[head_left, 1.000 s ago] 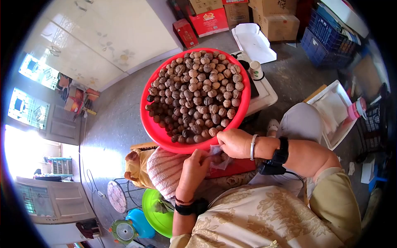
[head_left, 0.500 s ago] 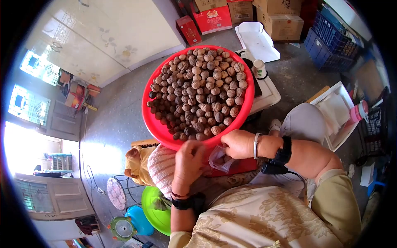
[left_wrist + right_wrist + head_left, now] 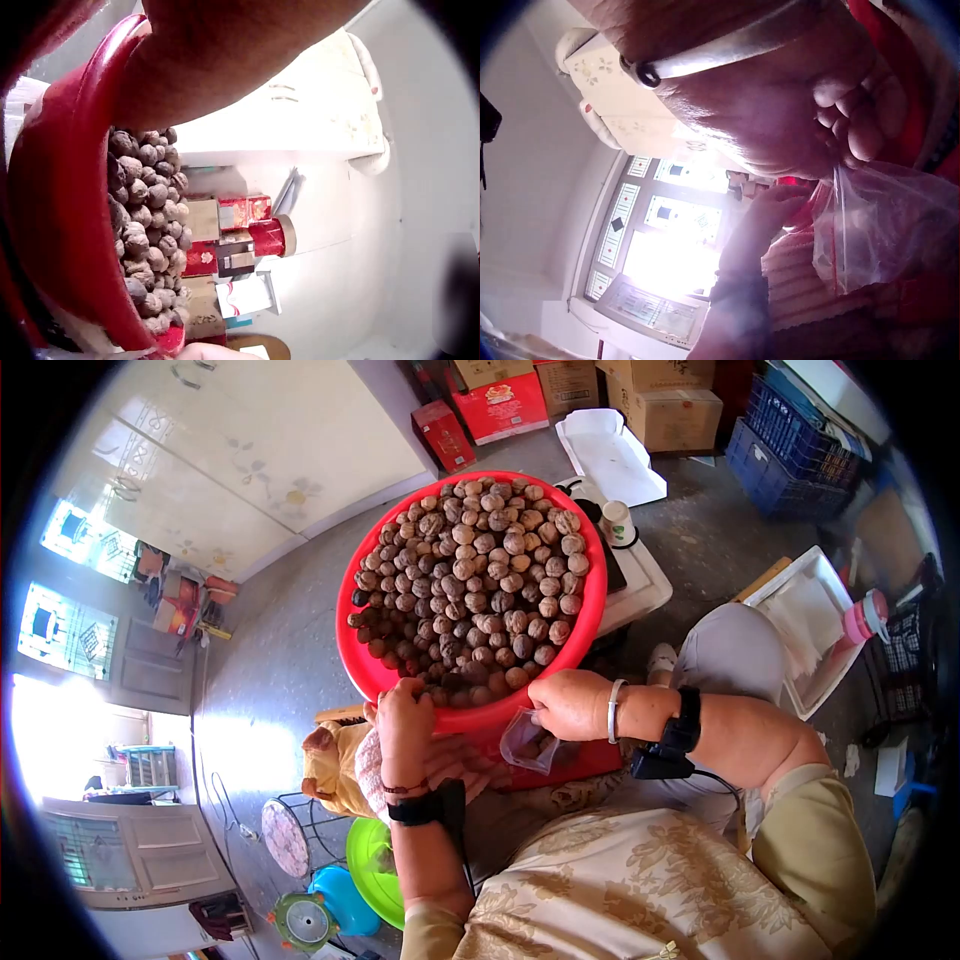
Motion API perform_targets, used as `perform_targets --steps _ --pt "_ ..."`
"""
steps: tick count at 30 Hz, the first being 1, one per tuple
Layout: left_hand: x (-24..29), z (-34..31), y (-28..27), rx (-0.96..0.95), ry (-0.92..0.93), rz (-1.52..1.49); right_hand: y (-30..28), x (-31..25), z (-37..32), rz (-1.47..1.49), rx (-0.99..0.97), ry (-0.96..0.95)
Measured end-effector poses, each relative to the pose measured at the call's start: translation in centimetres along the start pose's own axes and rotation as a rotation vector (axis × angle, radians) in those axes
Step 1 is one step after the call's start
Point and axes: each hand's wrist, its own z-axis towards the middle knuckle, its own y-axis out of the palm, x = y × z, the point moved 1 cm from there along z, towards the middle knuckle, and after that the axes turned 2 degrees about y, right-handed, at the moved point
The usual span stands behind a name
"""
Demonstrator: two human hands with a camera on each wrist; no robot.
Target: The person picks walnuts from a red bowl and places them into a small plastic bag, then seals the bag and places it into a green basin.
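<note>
I see right hand (image 3: 572,706) pinching clear bag (image 3: 528,744) by top edge. Bag hangs just nearside of red basin (image 3: 375,678) of walnuts (image 3: 462,568), right of left hand (image 3: 403,722); right hand nearer. Left fingers bend at near-left rim; can't tell whether gripping. Since earlier, left hand has shifted left, away from bag.

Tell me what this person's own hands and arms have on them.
Both hands are ungloved. Above the left hand are a thin dark-red bracelet and a black wristband. The right hand has a pale, shiny bangle, then a black strap with a boxy black device and thin dark cable. The loose sleeves are olive-beige.
</note>
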Motion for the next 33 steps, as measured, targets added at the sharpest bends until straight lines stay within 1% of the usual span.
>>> perform_targets --steps 2,4,5,7,8,10,11,12,13,14,16,17,19,20,21,24,25,27,29,31,32,33 --pt "-0.6 -0.2 0.2 0.024 0.008 -0.05 0.1 0.0 0.2 -0.022 -0.024 0.018" --pt "-1.1 -0.5 0.4 0.079 -0.015 -0.288 0.2 0.1 0.3 -0.026 -0.018 0.016" --pt "-0.9 -0.9 0.2 0.075 -0.013 -0.289 0.3 0.2 0.2 -0.029 -0.012 0.017" --pt "-0.6 -1.8 -0.3 0.182 -0.029 -0.527 0.1 0.2 0.1 -0.028 -0.009 0.0" --pt "-0.6 -2.0 -0.2 0.183 -0.029 -0.527 0.0 0.2 0.1 -0.028 -0.003 -0.022" --pt "-0.7 -2.5 0.0 0.294 0.026 -0.6 0.1 0.1 0.2 -0.024 -0.003 -0.002" --pt "-0.1 -2.9 -0.4 0.294 0.026 -0.6 0.1 0.1 0.2 -0.021 -0.003 0.018" --pt "0.4 -3.4 -0.7 0.293 0.036 -0.692 0.3 0.2 0.2 -0.021 -0.004 0.019" --pt "1.1 -3.9 -1.1 0.291 0.046 -0.784 0.5 0.5 0.3 -0.022 0.024 -0.003" --pt "2.2 -4.6 -1.9 0.289 0.045 -0.786 0.7 0.7 0.3 -0.025 0.051 -0.023" --pt "4.2 -5.7 -3.2 0.165 0.046 -0.821 0.7 0.9 0.4 -0.016 0.053 -0.025" --pt "4.6 -6.0 -3.0 0.163 0.046 -0.821 0.7 0.9 0.4 -0.008 0.056 -0.029" --pt "5.2 -6.8 -2.5 0.012 0.048 -0.923 0.6 0.6 0.3 0.0 0.067 -0.022" --pt "5.7 -6.8 -2.9 0.002 0.146 -0.781 0.4 0.5 0.2 0.009 0.078 -0.015" --pt "6.5 -7.1 -3.6 0.001 0.145 -0.782 0.2 0.3 0.1 0.008 0.077 -0.014" --pt "8.3 -7.7 -4.2 -0.099 0.334 -0.6 -0.1 0.0 0.0 0.012 0.063 -0.009" --pt "8.5 -7.7 -4.2 -0.099 0.334 -0.6 0.0 0.1 0.0 0.006 0.069 -0.019" --pt "9.0 -7.9 -4.1 -0.129 0.519 -0.53 0.1 0.1 0.1 -0.001 0.075 -0.029" --pt "9.1 -8.1 -4.1 -0.116 0.534 -0.532 0.0 0.0 0.0 0.013 0.098 -0.036" --pt "8.8 -7.9 -3.9 -0.066 0.33 -0.632 -0.2 -0.2 -0.3 0.027 0.104 -0.035" --pt "8.4 -7.6 -3.8 -0.063 0.331 -0.628 -0.2 -0.3 -0.3 0.041 0.11 -0.037" --pt "7.6 -7.0 -3.6 0.036 0.326 -0.571 -0.2 -0.3 -0.2 0.042 0.113 -0.041"
